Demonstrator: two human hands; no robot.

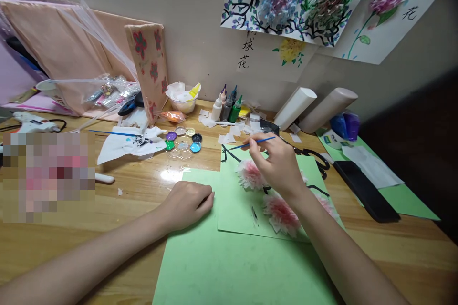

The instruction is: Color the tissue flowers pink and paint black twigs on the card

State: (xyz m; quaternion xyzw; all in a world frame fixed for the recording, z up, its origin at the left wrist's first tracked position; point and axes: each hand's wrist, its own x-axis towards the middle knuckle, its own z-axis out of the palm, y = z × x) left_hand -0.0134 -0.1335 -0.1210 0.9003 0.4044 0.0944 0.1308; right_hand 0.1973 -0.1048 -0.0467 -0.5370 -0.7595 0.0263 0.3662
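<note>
The right hand [281, 162] is grasping a blue paintbrush [261, 141], its grip pinching the handle between thumb and fingers above the upper edge of a green sheet [236, 209]. The brush is slanting down to the left, its tip lying at the black branch strokes [234, 154] near the sheet's upper left corner; whether it is touching the paper, I cannot tell. The left hand [191, 200] is resting on a larger green sheet [222, 267] just beside the first, its grip loosely clenched; I cannot tell whether anything is inside.

The smaller sheet is overlapping the larger 1 on the counter [143, 186] and carrying 3 pink-and-white paper flowers [282, 214], 1 of them partly hiding behind the right forearm. A few dark marks [254, 217] are showing below the left flower.

Beyond the left hand, a flower-shaped palette [183, 144] is holding purple, green, black and blue paint. To its left, another blue brush [114, 133] is lying across a stained white paper [121, 157]. Small paint bottles [235, 110] are standing near the wall among white paper scraps, and black-handled scissors [317, 159] are lying by the right edge of the smaller sheet. Farther right, a black flat object [367, 193] is lying on the counter
</note>
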